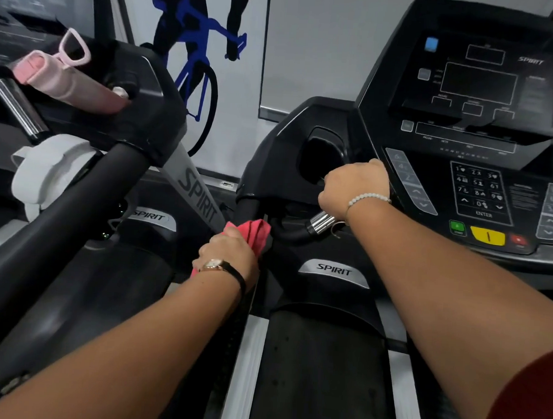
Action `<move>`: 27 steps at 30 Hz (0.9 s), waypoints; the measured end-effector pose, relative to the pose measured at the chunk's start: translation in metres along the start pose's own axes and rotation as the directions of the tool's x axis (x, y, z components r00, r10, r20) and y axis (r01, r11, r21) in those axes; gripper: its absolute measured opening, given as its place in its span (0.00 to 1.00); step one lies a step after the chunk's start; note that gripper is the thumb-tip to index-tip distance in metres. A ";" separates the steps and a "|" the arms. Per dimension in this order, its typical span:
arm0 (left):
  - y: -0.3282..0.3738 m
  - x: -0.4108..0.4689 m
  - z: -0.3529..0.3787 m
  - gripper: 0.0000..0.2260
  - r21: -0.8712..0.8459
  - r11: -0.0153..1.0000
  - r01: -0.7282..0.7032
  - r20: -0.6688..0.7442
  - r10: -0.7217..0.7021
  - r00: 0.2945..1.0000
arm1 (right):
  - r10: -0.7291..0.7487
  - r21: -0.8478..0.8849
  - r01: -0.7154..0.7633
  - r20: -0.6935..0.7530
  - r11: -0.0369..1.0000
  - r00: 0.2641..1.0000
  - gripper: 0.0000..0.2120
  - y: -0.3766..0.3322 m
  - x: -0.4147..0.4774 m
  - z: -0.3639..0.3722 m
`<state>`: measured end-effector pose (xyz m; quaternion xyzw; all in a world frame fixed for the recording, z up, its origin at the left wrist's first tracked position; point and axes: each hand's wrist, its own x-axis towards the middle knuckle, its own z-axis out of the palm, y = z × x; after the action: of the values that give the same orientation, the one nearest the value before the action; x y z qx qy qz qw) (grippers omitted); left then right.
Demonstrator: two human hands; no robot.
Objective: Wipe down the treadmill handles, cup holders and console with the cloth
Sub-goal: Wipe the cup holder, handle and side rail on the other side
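Note:
My left hand (227, 254) grips a red cloth (253, 235) wrapped around the black left side handle (246, 208) of the treadmill, just below the console housing. My right hand (353, 189) is curled over the edge of the console beside the left cup holder (322, 148), above the chrome-banded pulse grip (322, 222); what its fingers hold is hidden. The black console (475, 123) with dark displays, a number keypad and green, yellow and red buttons fills the upper right.
A neighbouring treadmill stands on the left, with a thick black handle (79, 200), a pink bottle (71, 80) lying in its cup holder and a white cap-like object (48, 174) beside it. The running belt (319, 369) lies below. A wall poster of a blue bicycle (196, 47) is behind.

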<state>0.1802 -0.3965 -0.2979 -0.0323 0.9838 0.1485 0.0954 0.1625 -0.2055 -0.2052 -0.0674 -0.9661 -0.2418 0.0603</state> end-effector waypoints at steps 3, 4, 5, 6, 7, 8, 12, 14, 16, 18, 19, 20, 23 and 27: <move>-0.004 -0.001 0.001 0.36 0.024 0.992 -0.124 -0.020 0.124 0.992 | -0.008 0.006 0.008 -0.032 1.000 0.999 0.10 0.001 -0.001 0.002; -0.007 0.002 -0.002 0.39 -0.034 0.988 -0.152 -0.002 0.152 0.988 | -0.008 0.011 0.009 -0.037 1.000 0.999 0.10 0.001 -0.001 0.003; -0.010 0.007 -0.007 0.41 -0.099 0.982 -0.163 0.023 0.166 0.986 | -0.007 0.011 0.008 -0.036 1.000 0.999 0.10 0.001 -0.001 0.002; -0.013 0.012 -0.012 0.43 -0.155 0.975 -0.159 0.062 0.170 0.983 | -0.007 0.011 0.007 -0.031 1.000 0.999 0.10 0.000 -0.001 0.002; -0.016 0.018 -0.016 0.45 -0.215 0.967 -0.138 0.114 0.165 0.980 | -0.006 0.012 0.007 -0.025 1.000 1.000 0.10 0.000 0.000 0.000; -0.019 0.023 -0.019 0.48 -0.291 0.952 -0.097 0.179 0.154 0.972 | -0.004 0.015 0.005 -0.017 1.000 1.000 0.10 0.000 0.000 0.000; -0.030 0.041 -0.028 0.53 -0.552 0.804 0.219 0.462 0.077 0.883 | 0.006 0.014 -0.006 -0.005 1.000 1.000 0.09 -0.001 0.000 -0.002; -0.030 0.042 -0.029 0.50 -0.518 0.813 0.265 0.516 0.050 0.855 | 0.022 0.010 -0.022 0.014 1.000 1.000 0.09 -0.001 -0.002 -0.005; -0.022 0.037 -0.030 0.47 -0.383 0.909 0.165 0.432 0.018 0.902 | 0.037 0.007 -0.038 0.042 0.999 0.998 0.09 -0.002 -0.002 -0.009; -0.009 0.022 -0.025 0.41 -0.183 0.983 0.004 0.243 0.041 0.969 | 0.049 0.012 -0.050 0.069 0.999 0.996 0.09 -0.003 -0.002 -0.012; -0.003 0.011 -0.019 0.38 -0.078 0.995 -0.068 0.153 0.079 0.985 | 0.051 0.014 -0.052 0.074 0.999 0.996 0.09 -0.003 -0.002 -0.013; 0.004 -0.001 -0.011 0.34 0.066 0.988 -0.140 0.084 0.134 0.987 | 0.049 0.019 -0.051 0.072 0.999 0.996 0.09 -0.003 -0.002 -0.013; 0.009 -0.025 0.010 0.22 0.516 0.796 -0.315 0.047 0.341 0.939 | 0.035 0.043 -0.037 0.051 0.998 0.998 0.10 -0.002 -0.004 -0.012; 0.001 -0.033 0.003 0.26 0.476 0.787 -0.393 0.130 0.379 0.916 | -0.051 0.113 0.081 -0.246 0.990 0.968 0.12 -0.005 -0.015 -0.002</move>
<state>0.2130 -0.3933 -0.2941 0.1967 0.9729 -0.0903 0.0815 0.1767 -0.2121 -0.2074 -0.0011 -0.9663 -0.1904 0.1735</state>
